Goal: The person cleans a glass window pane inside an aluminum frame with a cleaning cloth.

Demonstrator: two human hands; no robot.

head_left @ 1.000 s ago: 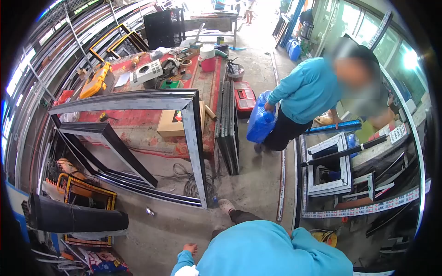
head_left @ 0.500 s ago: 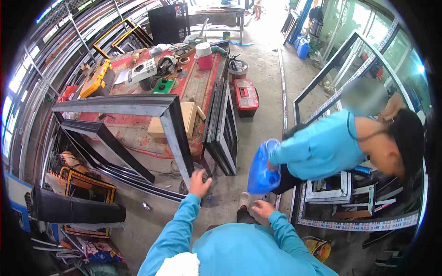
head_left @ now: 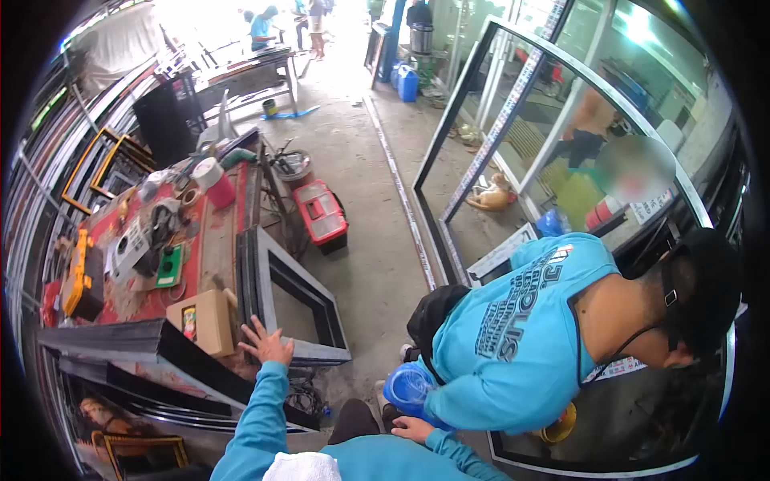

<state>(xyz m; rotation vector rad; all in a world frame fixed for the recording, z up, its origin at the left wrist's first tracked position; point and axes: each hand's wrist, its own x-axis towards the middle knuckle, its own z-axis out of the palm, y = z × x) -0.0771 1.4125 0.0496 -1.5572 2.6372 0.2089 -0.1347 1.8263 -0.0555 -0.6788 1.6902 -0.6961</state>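
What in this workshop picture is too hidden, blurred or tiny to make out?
Head view, all of it:
- Right hand: its fingers are hidden behind the co-worker's arm.
- Blue bag: contents and lower part are covered by that arm.
- Cardboard box: label too small to read.
- People at the far bench: too small to tell their work.

Two bare hands of the wearer are seen: the left hand (head_left: pixel 267 345), laid with spread fingers on a grey aluminium window frame (head_left: pixel 301 301), and the right hand (head_left: pixel 413 430). One red-topped workbench (head_left: pixel 204 248) is taken as landmark. Leaned against its right side, one such grey frame is counted. On the bench, one red-and-white drink jug (head_left: pixel 215 182), one green square tool (head_left: pixel 169 267), one yellow power-tool case (head_left: pixel 79 272) and one cardboard box (head_left: pixel 200 321) are counted. Right of the bench, one red plastic toolbox (head_left: pixel 321 214) is found on the floor. One blue plastic bag (head_left: pixel 409 387) is held by one co-worker in a turquoise shirt (head_left: pixel 521 329).
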